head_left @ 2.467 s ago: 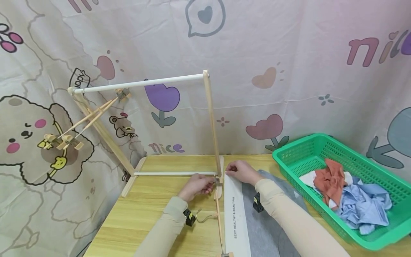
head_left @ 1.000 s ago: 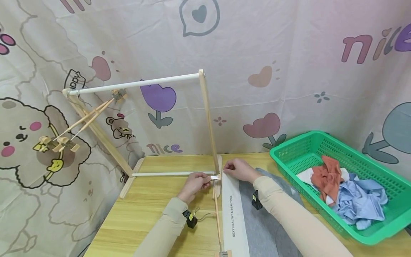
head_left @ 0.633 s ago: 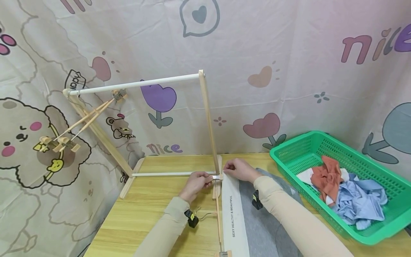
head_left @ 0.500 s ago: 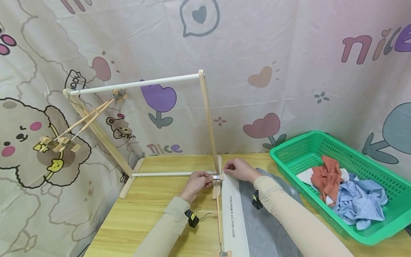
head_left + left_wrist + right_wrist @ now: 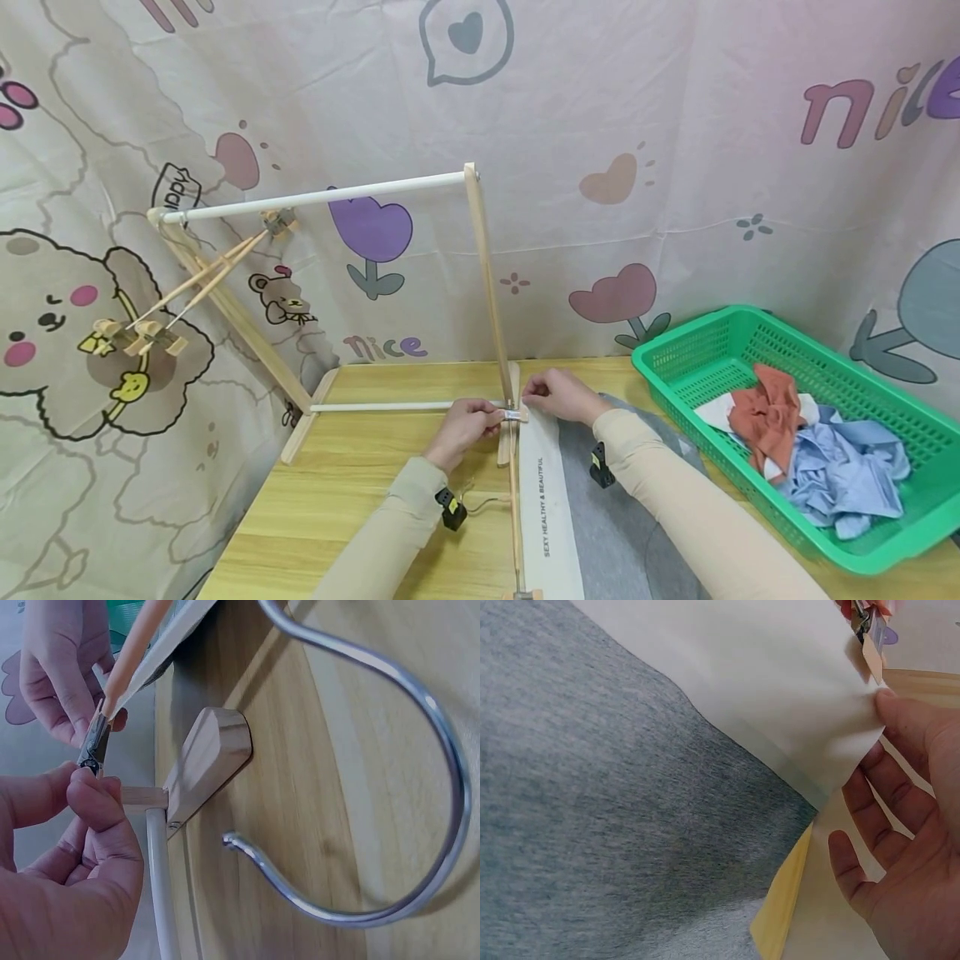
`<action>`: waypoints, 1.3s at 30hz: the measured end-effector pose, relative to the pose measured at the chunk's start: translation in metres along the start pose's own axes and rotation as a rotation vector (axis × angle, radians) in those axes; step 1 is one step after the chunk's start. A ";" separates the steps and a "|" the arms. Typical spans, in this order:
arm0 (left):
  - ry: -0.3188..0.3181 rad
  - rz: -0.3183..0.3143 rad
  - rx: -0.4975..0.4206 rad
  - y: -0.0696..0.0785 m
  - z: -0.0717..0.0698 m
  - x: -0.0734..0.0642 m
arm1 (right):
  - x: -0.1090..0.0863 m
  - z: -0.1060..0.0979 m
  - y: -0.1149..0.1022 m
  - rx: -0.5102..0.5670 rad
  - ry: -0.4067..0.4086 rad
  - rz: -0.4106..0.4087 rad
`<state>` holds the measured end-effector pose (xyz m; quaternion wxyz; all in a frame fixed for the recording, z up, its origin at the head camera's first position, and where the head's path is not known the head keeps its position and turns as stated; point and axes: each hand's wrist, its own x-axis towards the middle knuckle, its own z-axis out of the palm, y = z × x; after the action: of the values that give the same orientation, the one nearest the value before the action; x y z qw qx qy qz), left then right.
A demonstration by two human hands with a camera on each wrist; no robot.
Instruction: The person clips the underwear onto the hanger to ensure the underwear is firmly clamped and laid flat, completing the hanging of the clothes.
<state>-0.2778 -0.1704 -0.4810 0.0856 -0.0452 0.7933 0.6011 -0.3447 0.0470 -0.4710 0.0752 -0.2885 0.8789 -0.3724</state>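
Observation:
My left hand (image 5: 462,431) pinches the metal end of a hanger clip (image 5: 512,415) between thumb and finger. That clip sits at the far end of a wooden clip hanger (image 5: 514,517), whose metal hook (image 5: 442,750) points left. A grey garment (image 5: 607,533) with a white lettered waistband (image 5: 546,500) lies to the right of the hanger. My right hand (image 5: 562,396) pinches the far corner of the waistband between thumb and fingers. In the right wrist view the clip's wooden pad (image 5: 871,658) overlaps the band's edge; whether it grips the cloth, I cannot tell.
A wooden rack with a white top bar (image 5: 322,197) stands at the back left. Another clip hanger (image 5: 225,262) hangs from it. At right, a green basket (image 5: 675,392) holds orange (image 5: 772,417) and light blue cloth (image 5: 847,475). A patterned curtain backs the wooden table (image 5: 300,517).
My left hand has tilted the clip so its bright printed face shows, and shifted it slightly right onto the waistband's edge. The right hand keeps its pinch on the corner.

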 end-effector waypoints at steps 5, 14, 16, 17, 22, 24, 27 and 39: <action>0.004 0.011 0.026 0.004 0.004 -0.001 | 0.001 0.000 0.002 0.003 -0.011 -0.003; -0.015 0.008 0.043 0.004 0.008 0.001 | 0.000 -0.001 0.002 0.010 0.005 -0.020; -0.028 -0.010 0.049 0.004 0.008 0.002 | 0.000 0.000 0.003 0.007 0.012 -0.030; -0.035 -0.016 0.054 0.003 0.008 0.002 | 0.000 0.000 0.003 0.005 0.015 -0.032; -0.064 -0.044 0.051 -0.001 0.010 0.002 | -0.001 0.002 0.005 0.003 0.019 -0.024; -0.066 -0.041 0.048 -0.004 0.011 0.002 | -0.003 0.002 0.006 0.003 0.022 -0.005; -0.048 -0.028 0.047 -0.008 0.012 0.002 | -0.007 0.001 0.010 -0.022 0.031 0.011; 0.045 0.008 0.172 -0.012 0.009 0.003 | -0.052 0.007 0.010 -0.409 -0.122 0.060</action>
<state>-0.2782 -0.1650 -0.4954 0.0690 -0.0479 0.8439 0.5299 -0.3043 0.0780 -0.4871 0.0793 -0.2935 0.9381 -0.1659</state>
